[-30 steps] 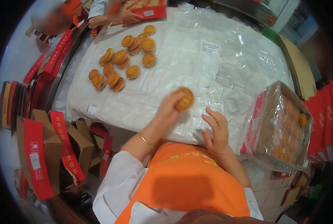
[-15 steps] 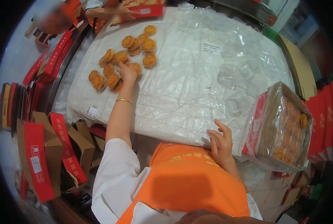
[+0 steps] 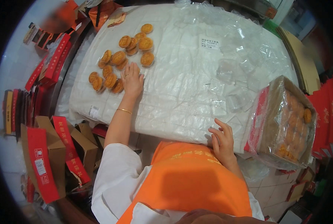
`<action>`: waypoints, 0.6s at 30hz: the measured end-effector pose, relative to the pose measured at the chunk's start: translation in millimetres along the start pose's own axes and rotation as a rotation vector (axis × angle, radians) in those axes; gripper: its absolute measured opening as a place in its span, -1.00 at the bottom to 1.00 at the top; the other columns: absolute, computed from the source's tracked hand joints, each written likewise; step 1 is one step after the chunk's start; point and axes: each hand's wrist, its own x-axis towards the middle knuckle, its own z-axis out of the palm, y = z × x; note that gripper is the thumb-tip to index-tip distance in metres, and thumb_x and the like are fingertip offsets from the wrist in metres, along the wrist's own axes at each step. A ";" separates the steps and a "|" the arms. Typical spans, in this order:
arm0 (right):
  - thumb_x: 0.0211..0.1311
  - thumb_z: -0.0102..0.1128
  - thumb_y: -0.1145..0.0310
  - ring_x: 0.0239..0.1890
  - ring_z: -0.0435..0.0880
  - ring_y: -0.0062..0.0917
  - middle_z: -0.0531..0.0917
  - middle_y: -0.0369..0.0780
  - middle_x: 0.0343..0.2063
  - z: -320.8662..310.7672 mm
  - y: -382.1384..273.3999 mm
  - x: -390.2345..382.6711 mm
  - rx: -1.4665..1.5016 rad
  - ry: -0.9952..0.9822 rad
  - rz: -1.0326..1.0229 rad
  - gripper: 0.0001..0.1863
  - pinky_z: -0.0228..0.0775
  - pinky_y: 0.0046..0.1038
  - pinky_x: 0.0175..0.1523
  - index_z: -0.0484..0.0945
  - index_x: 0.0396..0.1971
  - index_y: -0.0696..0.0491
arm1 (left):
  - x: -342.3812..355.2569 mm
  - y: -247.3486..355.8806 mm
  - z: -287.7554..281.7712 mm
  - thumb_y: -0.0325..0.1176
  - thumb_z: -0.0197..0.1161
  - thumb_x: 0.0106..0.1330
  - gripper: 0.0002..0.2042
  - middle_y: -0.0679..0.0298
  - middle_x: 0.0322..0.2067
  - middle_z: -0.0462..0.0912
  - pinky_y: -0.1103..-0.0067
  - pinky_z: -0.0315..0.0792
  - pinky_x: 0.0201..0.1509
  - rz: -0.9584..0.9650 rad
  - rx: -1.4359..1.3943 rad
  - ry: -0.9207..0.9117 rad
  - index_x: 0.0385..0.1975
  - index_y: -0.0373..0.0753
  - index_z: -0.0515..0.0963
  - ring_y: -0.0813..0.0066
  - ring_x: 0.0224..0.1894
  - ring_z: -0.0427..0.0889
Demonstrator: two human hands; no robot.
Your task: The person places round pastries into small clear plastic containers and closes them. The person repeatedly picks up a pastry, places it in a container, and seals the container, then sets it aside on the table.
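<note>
Several round golden mooncakes (image 3: 118, 58) with patterned tops lie in clear plastic trays at the left of a white-covered table (image 3: 166, 93). My left hand (image 3: 132, 80), a bracelet on its wrist, is cupped over one mooncake at the near right edge of this cluster, hiding it under the fingers. Another mooncake (image 3: 147, 59) stands just beyond the fingertips. By the near table edge, my right hand (image 3: 222, 140) hovers with bent fingers apart and nothing in it. Clear empty trays (image 3: 236, 102) lie beyond it.
To the right stands a cardboard box (image 3: 286, 127) lined with plastic and full of mooncakes. Red and brown cartons (image 3: 43, 164) crowd the lower left. Many clear trays (image 3: 241, 41) cover the far right. A person in orange (image 3: 60, 18) is at the far left.
My left hand has shifted slightly right and come down over a mooncake that showed beside it before. The other person's hands and red box have left the far table edge. My right hand stays put.
</note>
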 end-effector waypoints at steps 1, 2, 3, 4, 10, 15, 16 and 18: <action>0.07 0.20 0.66 0.11 0.51 -0.13 0.53 -0.04 0.14 0.0 0.2 -0.5 0.001 -0.005 0.003 -0.73 0.44 -0.26 0.12 0.65 -0.20 0.12 | 0.7 3.4 -0.8 -0.26 0.30 0.27 -0.38 -0.03 0.35 0.31 0.13 0.07 0.44 -0.024 0.026 -0.029 0.29 -0.36 0.30 0.04 0.42 0.21; 0.07 0.20 0.66 0.11 0.51 -0.13 0.54 -0.05 0.14 -0.7 -0.6 -0.8 0.002 -0.010 0.002 -0.73 0.45 -0.27 0.11 0.65 -0.20 0.12 | 1.6 1.6 0.6 -0.25 0.27 0.30 -0.37 -0.01 0.38 0.25 0.12 0.04 0.46 -0.058 0.064 -0.081 0.33 -0.34 0.26 0.06 0.45 0.17; 0.08 0.20 0.66 0.10 0.51 -0.14 0.54 -0.05 0.14 -1.3 -1.1 -1.5 0.002 -0.014 0.004 -0.73 0.45 -0.28 0.09 0.65 -0.19 0.12 | 3.1 -1.6 4.0 -0.25 0.24 0.33 -0.36 0.00 0.42 0.19 0.12 0.01 0.48 -0.089 0.101 -0.134 0.37 -0.31 0.22 0.08 0.47 0.14; 0.08 0.20 0.65 0.09 0.51 -0.14 0.54 -0.05 0.13 -1.2 -1.7 -2.1 0.004 -0.010 0.001 -0.73 0.45 -0.28 0.09 0.65 -0.19 0.12 | 5.4 -4.3 6.7 -0.24 0.21 0.36 -0.35 0.02 0.45 0.13 0.11 -0.02 0.50 -0.119 0.137 -0.188 0.41 -0.29 0.17 0.10 0.49 0.10; 0.10 0.22 0.63 0.07 0.53 -0.15 0.56 -0.07 0.10 -4.6 5.3 -11.6 0.000 0.030 0.004 -0.76 0.45 -0.30 0.07 0.65 -0.20 0.12 | 28.4 -23.2 33.7 -0.32 0.24 0.31 -0.44 -0.03 0.34 0.28 0.10 0.07 0.43 -0.144 0.118 -0.083 0.29 -0.32 0.29 0.01 0.39 0.22; 0.11 0.27 0.60 0.04 0.54 -0.15 0.57 -0.09 0.09 -6.8 7.2 -15.7 0.012 0.064 0.007 -0.79 0.45 -0.26 0.08 0.65 -0.22 0.12 | 48.9 -3.2 16.5 -0.29 0.26 0.29 -0.38 -0.06 0.34 0.24 0.06 -0.02 0.46 -0.278 0.162 -0.203 0.32 -0.36 0.25 -0.02 0.45 0.09; 0.11 0.27 0.60 0.04 0.54 -0.14 0.57 -0.09 0.09 -8.6 7.3 -17.5 0.014 0.074 0.005 -0.79 0.46 -0.26 0.08 0.65 -0.22 0.12 | 49.9 10.1 8.2 -0.29 0.28 0.28 -0.35 -0.08 0.35 0.22 0.05 -0.04 0.47 -0.273 0.222 -0.183 0.34 -0.37 0.23 -0.03 0.46 0.06; 0.12 0.27 0.60 0.05 0.54 -0.15 0.57 -0.10 0.08 -9.7 8.0 -21.0 0.029 0.085 0.027 -0.79 0.46 -0.25 0.08 0.64 -0.21 0.12 | 47.3 35.0 -4.3 -0.29 0.31 0.26 -0.31 -0.12 0.35 0.20 0.06 -0.05 0.48 -0.162 0.212 -0.078 0.35 -0.39 0.20 -0.07 0.46 0.05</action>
